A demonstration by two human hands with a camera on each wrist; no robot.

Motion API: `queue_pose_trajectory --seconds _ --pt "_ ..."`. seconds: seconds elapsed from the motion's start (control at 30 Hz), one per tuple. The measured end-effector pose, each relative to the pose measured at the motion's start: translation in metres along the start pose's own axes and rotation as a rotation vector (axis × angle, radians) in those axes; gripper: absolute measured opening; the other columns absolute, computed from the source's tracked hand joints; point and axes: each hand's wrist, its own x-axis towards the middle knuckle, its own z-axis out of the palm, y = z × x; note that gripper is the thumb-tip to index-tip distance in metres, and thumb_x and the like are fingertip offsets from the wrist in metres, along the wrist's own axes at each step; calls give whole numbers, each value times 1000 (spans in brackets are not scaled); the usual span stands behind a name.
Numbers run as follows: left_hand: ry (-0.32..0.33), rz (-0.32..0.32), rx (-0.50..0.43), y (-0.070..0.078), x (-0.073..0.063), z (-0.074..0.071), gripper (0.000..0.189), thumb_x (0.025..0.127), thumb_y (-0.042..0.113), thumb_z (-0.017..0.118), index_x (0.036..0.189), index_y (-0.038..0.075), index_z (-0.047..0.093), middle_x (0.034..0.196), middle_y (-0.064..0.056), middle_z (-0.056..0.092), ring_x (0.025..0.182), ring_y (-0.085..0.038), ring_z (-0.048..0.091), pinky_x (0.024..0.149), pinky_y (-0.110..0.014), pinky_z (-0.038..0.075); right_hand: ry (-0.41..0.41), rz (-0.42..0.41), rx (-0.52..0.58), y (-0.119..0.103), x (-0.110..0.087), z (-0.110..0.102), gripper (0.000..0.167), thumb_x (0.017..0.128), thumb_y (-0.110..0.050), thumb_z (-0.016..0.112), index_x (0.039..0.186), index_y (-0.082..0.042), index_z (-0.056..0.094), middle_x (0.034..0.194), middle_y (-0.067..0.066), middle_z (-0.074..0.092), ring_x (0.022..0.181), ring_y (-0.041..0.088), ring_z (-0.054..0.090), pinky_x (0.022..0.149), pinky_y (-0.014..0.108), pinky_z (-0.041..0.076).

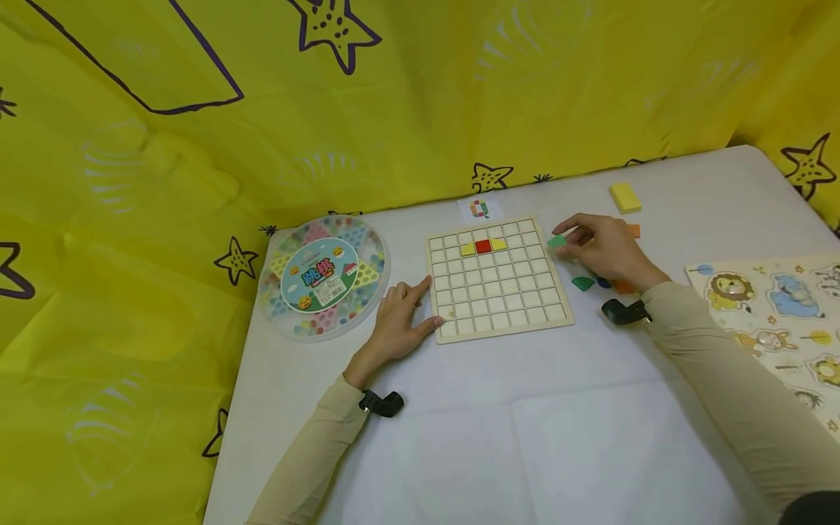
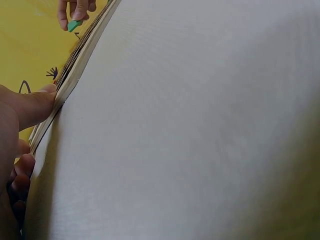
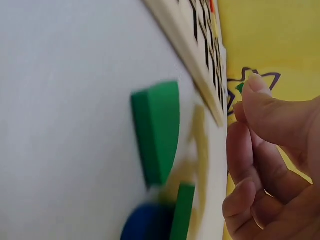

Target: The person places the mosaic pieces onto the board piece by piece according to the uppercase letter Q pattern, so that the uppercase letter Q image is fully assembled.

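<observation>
A wooden grid board (image 1: 506, 327) lies on the table with a red square (image 1: 483, 246) between two yellow quarter-round pieces (image 1: 499, 244) in an upper row. My left hand (image 1: 397, 321) rests against its left edge, thumb and index finger spread. In the left wrist view the thumb (image 2: 37, 107) touches the board's rim. Right of the board, my right hand (image 1: 600, 246) pinches a small green block (image 1: 557, 241) between thumb and fingertips, above the table. Below that hand lie a green quarter-round block (image 1: 582, 284) and a blue block (image 1: 603, 283), partly hidden.
A small card with a coloured Q pattern (image 1: 480, 209) lies behind the board. To the left is a round Chinese checkers box (image 1: 321, 277). On the right are a yellow block (image 1: 625, 197), orange blocks (image 1: 633, 231) and an animal puzzle board (image 1: 774, 306). A yellow cloth hangs behind.
</observation>
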Motion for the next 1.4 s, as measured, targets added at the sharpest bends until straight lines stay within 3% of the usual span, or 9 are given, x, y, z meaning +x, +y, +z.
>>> queue_pose_trajectory --seconds 0.3,0.77,1.4 --pt "1 -3 0 -2 1 0 80 97 36 77 164 11 41 102 -6 49 92 -21 37 83 -35 26 -49 16 70 -14 8 13 33 95 -13 81 126 -4 75 109 20 77 103 33 71 77 20 45" --pt "0 7 -6 -3 3 0 80 97 37 76 164 11 41 102 -5 48 92 -20 36 83 -35 26 -117 -25 109 -24 20 33 30 94 -15 82 121 -2 75 105 17 73 94 27 64 78 17 45" --pt "2 5 -7 -2 1 0 80 97 36 77 164 11 41 101 -6 48 92 -20 36 83 -35 26 -137 -51 62 -32 31 50 31 90 -17 86 119 -6 81 100 11 74 82 22 58 73 28 42"
